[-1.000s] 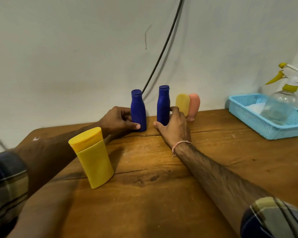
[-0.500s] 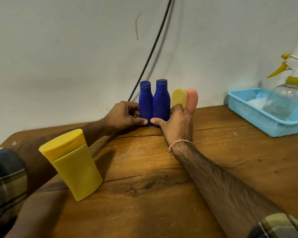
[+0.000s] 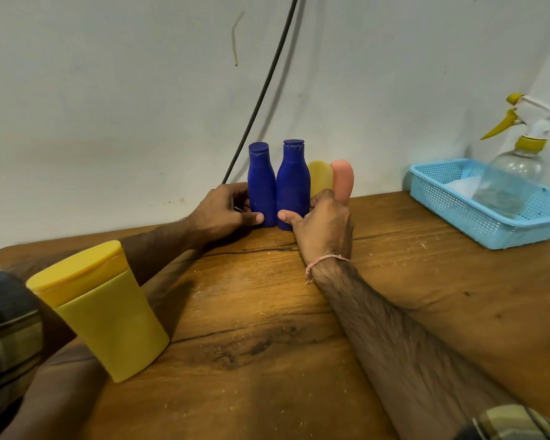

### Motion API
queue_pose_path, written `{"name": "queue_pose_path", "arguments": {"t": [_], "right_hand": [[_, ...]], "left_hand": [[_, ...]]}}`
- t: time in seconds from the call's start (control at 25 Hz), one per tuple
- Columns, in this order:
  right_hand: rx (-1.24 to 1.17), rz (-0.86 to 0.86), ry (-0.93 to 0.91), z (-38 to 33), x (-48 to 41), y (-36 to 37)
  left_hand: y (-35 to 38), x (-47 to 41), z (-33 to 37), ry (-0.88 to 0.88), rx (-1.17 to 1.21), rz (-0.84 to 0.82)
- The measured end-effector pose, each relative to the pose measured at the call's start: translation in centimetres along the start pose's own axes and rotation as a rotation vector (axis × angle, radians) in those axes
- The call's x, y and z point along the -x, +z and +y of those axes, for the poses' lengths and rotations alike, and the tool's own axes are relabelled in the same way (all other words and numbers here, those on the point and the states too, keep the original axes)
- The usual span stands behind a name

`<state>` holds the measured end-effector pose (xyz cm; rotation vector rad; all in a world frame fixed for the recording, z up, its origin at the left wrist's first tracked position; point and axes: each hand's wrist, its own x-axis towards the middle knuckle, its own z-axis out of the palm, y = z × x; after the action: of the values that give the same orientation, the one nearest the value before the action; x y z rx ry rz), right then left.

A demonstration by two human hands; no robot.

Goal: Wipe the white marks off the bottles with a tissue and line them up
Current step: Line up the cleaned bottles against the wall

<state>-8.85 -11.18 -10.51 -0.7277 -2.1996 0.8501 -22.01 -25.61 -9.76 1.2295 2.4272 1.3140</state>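
Two dark blue bottles stand side by side against the wall. My left hand (image 3: 226, 211) grips the base of the left blue bottle (image 3: 261, 182). My right hand (image 3: 321, 230) holds the base of the right blue bottle (image 3: 292, 182). Right of them stand a small yellow bottle (image 3: 320, 176) and a pink bottle (image 3: 343, 179), both partly hidden behind my right hand. A large yellow bottle (image 3: 108, 312), cap on top, stands alone near the table's front left. No tissue is in my hands.
A light blue basket (image 3: 458, 198) at the back right holds a clear spray bottle (image 3: 508, 173) with a yellow trigger and something white. A black cable (image 3: 267, 87) runs down the wall behind the blue bottles. The wooden table (image 3: 267, 328) has cracks and specks.
The left blue bottle has been slid right until it stands against the right blue bottle. Both hands stay on the bottle bases. The camera has moved closer.
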Motion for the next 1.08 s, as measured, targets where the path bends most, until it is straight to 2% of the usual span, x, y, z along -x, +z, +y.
{"name": "queue_pose_path", "arguments": {"t": [0.16,0.52,1.08], "right_hand": [[0.008,0.015,0.001,-0.1,-0.1,0.0],[0.031,-0.004,0.019,-0.1,-0.3,-0.2],[-0.006,0.028,0.056,0.3,0.2,-0.5]], "left_hand": [[0.4,0.5,-0.4,0.005,0.016,0.056],[1.1,0.5,-0.1,-0.004,0.072,0.075],[0.7,1.1,0.3,-0.062,0.203,0.022]]}}
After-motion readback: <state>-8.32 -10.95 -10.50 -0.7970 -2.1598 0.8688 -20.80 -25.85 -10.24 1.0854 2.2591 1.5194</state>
